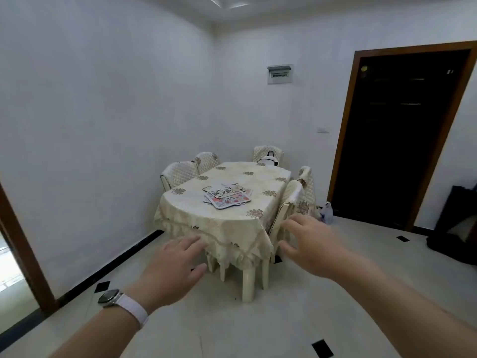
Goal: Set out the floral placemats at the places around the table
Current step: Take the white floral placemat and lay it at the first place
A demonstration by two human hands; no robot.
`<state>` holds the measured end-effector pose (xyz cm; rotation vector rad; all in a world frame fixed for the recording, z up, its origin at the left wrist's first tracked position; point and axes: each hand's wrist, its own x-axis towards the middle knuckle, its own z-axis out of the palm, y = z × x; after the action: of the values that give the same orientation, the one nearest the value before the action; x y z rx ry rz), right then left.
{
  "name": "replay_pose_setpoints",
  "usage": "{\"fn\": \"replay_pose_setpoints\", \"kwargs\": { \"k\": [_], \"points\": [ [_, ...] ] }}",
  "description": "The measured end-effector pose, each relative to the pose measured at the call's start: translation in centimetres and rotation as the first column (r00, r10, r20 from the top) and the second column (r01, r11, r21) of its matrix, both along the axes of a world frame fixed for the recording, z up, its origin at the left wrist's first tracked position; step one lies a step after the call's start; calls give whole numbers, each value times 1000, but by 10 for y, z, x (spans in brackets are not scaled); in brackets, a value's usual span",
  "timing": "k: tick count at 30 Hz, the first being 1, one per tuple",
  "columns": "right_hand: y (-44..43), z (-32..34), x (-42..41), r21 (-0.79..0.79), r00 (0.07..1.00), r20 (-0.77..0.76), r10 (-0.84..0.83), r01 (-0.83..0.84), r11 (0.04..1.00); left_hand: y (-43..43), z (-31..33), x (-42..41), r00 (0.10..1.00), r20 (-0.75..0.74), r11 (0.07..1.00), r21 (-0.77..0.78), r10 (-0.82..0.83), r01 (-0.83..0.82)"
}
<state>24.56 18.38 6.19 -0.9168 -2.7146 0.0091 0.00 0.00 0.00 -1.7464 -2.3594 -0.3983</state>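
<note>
Bare forearms; white-strapped dark-faced watch (113, 298) on left wrist.

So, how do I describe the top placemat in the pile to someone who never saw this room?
Look at the oval table with the cream tablecloth in the room's corner. Near its middle lies a loose pile of floral placemats. The top placemat is white with dark leaves; the placemat beneath shows pink and red flowers.

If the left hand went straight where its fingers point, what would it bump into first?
Most likely the hanging near edge of the tablecloth, well before the floral placemats. The left hand looks short of it, though depth is hard to judge.
</note>
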Motion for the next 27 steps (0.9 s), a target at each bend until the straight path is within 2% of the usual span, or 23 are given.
{"fn": "replay_pose_setpoints", "kwargs": {
  "k": [7,13,19,27],
  "points": [
    [9,-17,6,-40,998,-29,62,-64,997,11,-28,19,1000,28,999,43,5,-6],
    [19,-42,-24,-64,994,6,106,-105,992,16,-45,-7,997,65,999,-1,47,-47],
    [52,-70,-96,-105,993,38,114,-109,988,39,-71,-72,992,101,996,-56,72,-67],
    [105,-101,-247,-144,984,140,108,-88,986,94,-103,-218,980,175,995,-57,90,-81]
  ]
}}
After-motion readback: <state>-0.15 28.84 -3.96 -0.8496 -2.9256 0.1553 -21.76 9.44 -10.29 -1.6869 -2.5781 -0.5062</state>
